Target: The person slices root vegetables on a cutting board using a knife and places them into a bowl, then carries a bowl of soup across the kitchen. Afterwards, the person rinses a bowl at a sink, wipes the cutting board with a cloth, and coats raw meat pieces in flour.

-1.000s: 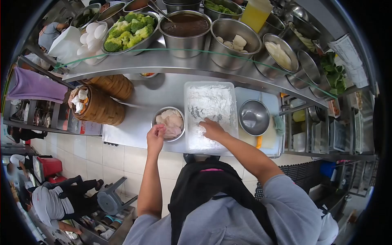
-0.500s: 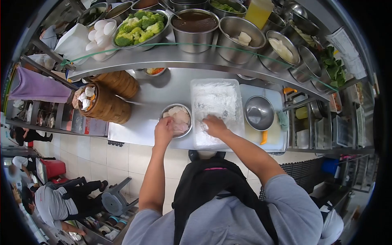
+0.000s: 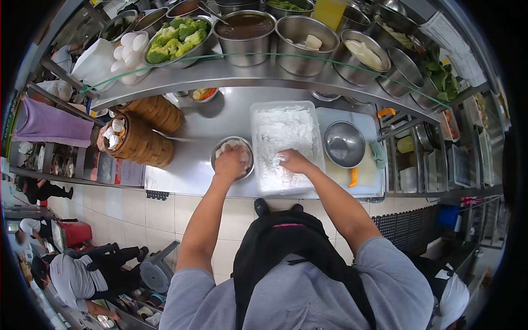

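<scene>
On the steel counter stands a round metal bowl (image 3: 213, 155) of pale, raw-looking slices (image 3: 233, 144), perhaps meat or fish. My left hand (image 3: 231, 162) reaches down into it, its fingers curled over the slices. Right beside the bowl is a clear plastic tub (image 3: 256, 124) with white powder, like flour (image 3: 283, 122), spread across its bottom. Over the tub's lower middle is my right hand (image 3: 296, 162), fingers bent together and whitened at the tips. Whatever those fingers hold, if anything, is hidden.
An empty metal bowl (image 3: 344, 144) and an orange-handled tool (image 3: 353, 177) lie on the white cutting board (image 3: 330, 116) at right. Bamboo steamers (image 3: 148, 144) stand at left. A steel shelf (image 3: 247, 75) carrying pots, eggs and broccoli (image 3: 179, 39) overhangs the counter. Other people work at lower left.
My left hand has moved from the bowl's left edge to over its middle, deeper among the slices. My right hand stays over the powder, shifted slightly. The whole view has moved a little.
</scene>
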A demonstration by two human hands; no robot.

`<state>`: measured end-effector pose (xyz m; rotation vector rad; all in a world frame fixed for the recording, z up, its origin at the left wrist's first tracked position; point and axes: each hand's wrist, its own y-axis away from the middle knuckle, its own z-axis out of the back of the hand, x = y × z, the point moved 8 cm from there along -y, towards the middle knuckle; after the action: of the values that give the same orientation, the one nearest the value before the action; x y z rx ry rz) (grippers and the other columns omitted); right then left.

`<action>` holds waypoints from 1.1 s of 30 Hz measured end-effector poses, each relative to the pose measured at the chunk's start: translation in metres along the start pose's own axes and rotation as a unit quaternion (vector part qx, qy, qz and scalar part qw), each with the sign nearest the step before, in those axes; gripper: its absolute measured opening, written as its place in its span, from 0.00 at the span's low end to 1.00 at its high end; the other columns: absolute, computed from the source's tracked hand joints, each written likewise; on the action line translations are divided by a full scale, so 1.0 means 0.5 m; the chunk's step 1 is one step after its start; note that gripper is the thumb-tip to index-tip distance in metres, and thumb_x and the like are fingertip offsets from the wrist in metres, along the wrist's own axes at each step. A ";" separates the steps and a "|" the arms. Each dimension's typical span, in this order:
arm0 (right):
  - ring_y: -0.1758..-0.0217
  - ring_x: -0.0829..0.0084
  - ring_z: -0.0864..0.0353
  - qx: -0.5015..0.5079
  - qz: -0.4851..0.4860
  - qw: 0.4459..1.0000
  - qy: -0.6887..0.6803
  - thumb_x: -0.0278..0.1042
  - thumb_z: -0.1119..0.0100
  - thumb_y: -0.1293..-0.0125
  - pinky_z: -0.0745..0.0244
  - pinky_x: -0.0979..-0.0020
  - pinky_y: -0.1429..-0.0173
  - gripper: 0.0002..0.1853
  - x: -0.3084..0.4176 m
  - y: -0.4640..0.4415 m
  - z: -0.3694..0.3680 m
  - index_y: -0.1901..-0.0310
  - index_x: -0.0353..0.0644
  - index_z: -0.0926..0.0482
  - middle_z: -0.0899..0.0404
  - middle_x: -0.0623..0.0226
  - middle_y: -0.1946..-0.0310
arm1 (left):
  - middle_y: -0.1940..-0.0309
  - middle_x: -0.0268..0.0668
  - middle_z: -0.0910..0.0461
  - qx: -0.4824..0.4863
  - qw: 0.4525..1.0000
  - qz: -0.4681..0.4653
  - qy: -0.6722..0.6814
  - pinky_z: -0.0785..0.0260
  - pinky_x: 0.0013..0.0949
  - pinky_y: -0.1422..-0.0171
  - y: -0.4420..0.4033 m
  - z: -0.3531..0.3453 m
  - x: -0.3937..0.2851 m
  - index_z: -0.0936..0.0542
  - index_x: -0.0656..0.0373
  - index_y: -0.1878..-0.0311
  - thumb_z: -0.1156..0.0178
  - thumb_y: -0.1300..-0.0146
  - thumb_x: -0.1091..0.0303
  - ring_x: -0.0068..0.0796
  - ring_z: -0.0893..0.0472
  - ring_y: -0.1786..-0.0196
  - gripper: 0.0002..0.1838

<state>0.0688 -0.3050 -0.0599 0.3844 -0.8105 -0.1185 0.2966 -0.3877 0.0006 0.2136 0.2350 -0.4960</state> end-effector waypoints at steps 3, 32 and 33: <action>0.35 0.48 0.23 -0.086 -0.018 0.995 -0.050 0.37 0.33 0.42 0.28 0.59 0.30 0.33 -0.045 0.009 0.057 0.33 0.38 0.26 0.23 0.43 0.37 | 0.46 0.47 0.22 -0.019 0.997 -0.013 0.069 0.21 0.48 0.46 0.014 0.002 0.003 0.21 0.46 0.38 0.33 0.45 0.65 0.51 0.16 0.50 0.27; 0.33 0.48 0.25 0.087 -0.041 0.989 0.114 0.27 0.37 0.45 0.27 0.57 0.31 0.36 -0.028 0.038 -0.009 0.30 0.43 0.29 0.25 0.45 0.37 | 0.55 0.54 0.19 -0.094 0.975 -0.032 0.197 0.23 0.49 0.44 0.013 0.028 0.032 0.16 0.59 0.51 0.39 0.48 0.77 0.57 0.18 0.52 0.18; 0.33 0.48 0.25 0.087 -0.042 0.989 0.115 0.27 0.37 0.45 0.27 0.57 0.31 0.36 -0.032 0.039 -0.010 0.30 0.43 0.29 0.25 0.45 0.37 | 0.55 0.54 0.19 -0.094 0.975 -0.033 0.197 0.23 0.49 0.44 0.011 0.023 0.034 0.16 0.59 0.51 0.39 0.48 0.77 0.57 0.18 0.52 0.18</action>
<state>0.0605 -0.2816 -0.0665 0.5854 -0.5787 -0.0797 0.3159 -0.3937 0.0077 0.1167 0.6756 -0.4903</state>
